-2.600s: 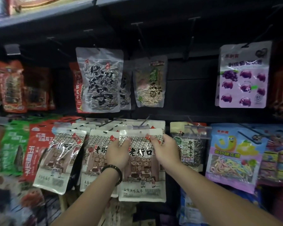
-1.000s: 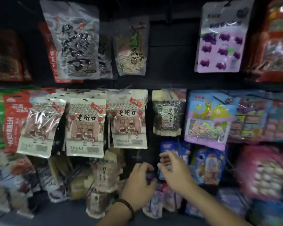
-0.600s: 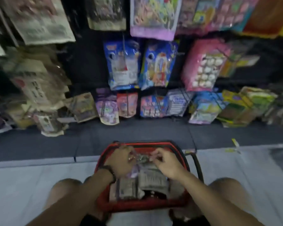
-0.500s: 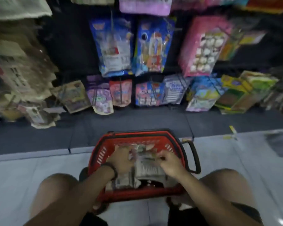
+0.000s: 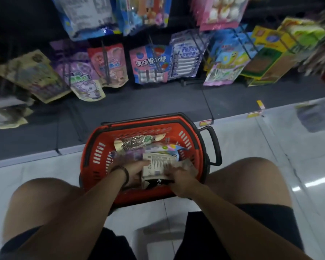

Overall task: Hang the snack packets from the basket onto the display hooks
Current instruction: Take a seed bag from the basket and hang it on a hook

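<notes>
A red shopping basket [image 5: 95, 147] stands on the floor between my knees, holding several snack packets. Both hands are down inside its near half. My left hand [image 5: 136, 172], with a dark wristband, grips the left edge of a beige snack packet [image 5: 157, 164] that shows its printed back label. My right hand [image 5: 182, 178] curls over the same packet's lower right side. A silvery seed packet [image 5: 134, 143] lies at the far end of the basket. Display hooks [image 5: 104, 59] with hung packets fill the lowest row of the rack ahead.
The basket's black handle [image 5: 215, 145] sticks out to the right. A dark base ledge [image 5: 158, 104] runs under the rack, with glossy white floor tiles [image 5: 270, 156] in front. My bare knees flank the basket. A pale stool [image 5: 158, 239] shows between my legs.
My view dropped from the upper hooks down to the floor. Both hands left the hung packet, went into the basket and now hold a beige packet there.
</notes>
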A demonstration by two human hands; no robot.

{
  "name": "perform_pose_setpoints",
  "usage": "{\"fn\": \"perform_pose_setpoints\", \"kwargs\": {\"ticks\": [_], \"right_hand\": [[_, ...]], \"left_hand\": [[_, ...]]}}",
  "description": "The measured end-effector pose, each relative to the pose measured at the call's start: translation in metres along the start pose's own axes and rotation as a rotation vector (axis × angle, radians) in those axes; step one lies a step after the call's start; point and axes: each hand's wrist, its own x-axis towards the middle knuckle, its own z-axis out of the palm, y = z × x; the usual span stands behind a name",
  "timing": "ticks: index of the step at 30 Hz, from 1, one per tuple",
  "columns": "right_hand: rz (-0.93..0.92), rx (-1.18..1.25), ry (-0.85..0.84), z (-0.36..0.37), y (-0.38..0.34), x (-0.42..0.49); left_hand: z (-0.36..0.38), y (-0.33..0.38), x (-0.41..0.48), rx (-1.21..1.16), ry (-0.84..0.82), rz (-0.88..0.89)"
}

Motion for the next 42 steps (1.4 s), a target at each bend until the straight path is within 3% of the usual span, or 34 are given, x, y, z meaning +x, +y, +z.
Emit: {"fn": "perform_pose_setpoints", "kwargs": {"ticks": [4,8,12,14,18,24,26,28,30,32,36,39,42], "right_hand": [[0.128,0.224,0.025,-0.014,-0.013,-0.008],[-0.013,0.055,0.007,-0.022,-0.007,-0.01],[0.004,0.207,0.253,-0.03,0.003,-0.016],[0.078,0.436,0.355,-0.041,-0.006,-0.028],[0.217,0.727,0.849,-0.055,-0.019,-0.052],[0.249,1.041,1.253,-0.081,-0.06,-0.091],[0.225,1.431,1.102,-0.09,-0.072,-0.093],[0.065,1.788,0.675,-0.098,-0.082,-0.094],[-0.12,1.849,0.429,-0.107,-0.093,-0.099],[-0.241,1.833,0.469,-0.118,-0.1,-0.1],[-0.288,1.774,0.565,-0.145,-0.099,-0.104],[-0.331,1.714,0.54,-0.162,-0.094,-0.117],[-0.367,1.64,0.506,-0.173,-0.095,-0.126]], "left_hand": [[0.006,-0.002,0.006,0.013,-0.028,0.04],[0.013,-0.002,0.003,0.048,0.005,0.091],[0.008,-0.001,-0.005,-0.028,0.105,0.139],[0.003,-0.002,-0.014,-0.117,0.165,0.174],[-0.015,0.004,-0.05,-0.305,0.142,0.37],[-0.021,0.01,-0.097,-0.551,0.166,0.6],[-0.014,0.012,-0.113,-0.601,0.189,0.639],[-0.005,0.014,-0.128,-0.667,0.182,0.68],[0.005,0.015,-0.14,-0.692,0.158,0.726],[0.014,0.015,-0.155,-0.666,0.09,0.787],[0.005,0.014,-0.182,-0.602,-0.023,0.807],[-0.02,0.025,-0.197,-0.624,0.098,0.759],[-0.04,0.037,-0.215,-0.478,0.266,0.89]]}}
